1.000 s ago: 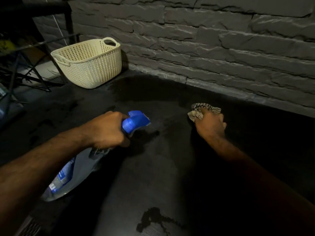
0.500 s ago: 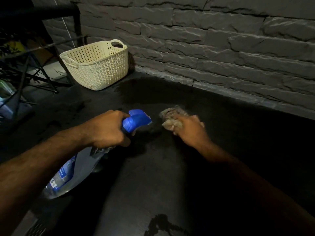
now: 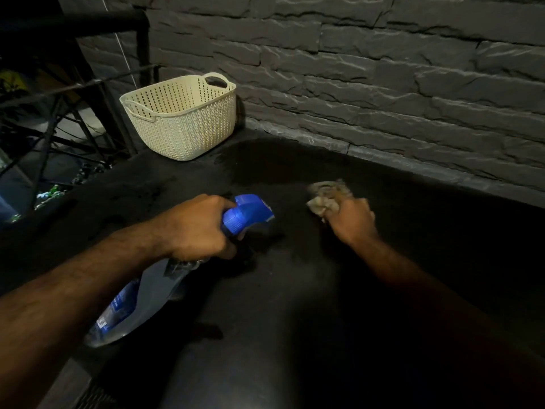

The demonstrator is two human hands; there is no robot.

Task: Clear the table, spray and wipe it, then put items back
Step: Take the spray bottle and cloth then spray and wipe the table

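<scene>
Right hand (image 3: 352, 221) with cloth (image 3: 326, 196) back rightward a little since half second ago, after leftward sweep; left hand (image 3: 196, 228) and bottle (image 3: 141, 302) barely shifted. Right hand fingers curled round bunched cloth, apparently pressed to tabletop (image 3: 280, 305) near back edge; cloth blurred. Left hand grips bottle neck, blue nozzle pointing right, body tilted down toward front-left. Darker patch on tabletop toward back. Basket (image 3: 182, 119) at back-left corner, against wall (image 3: 368, 84).

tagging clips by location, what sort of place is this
Likely a balcony or terrace at night: a dark table set against a rough stone-clad wall, a black metal railing at the left, and bits of greenery beyond it.
</scene>
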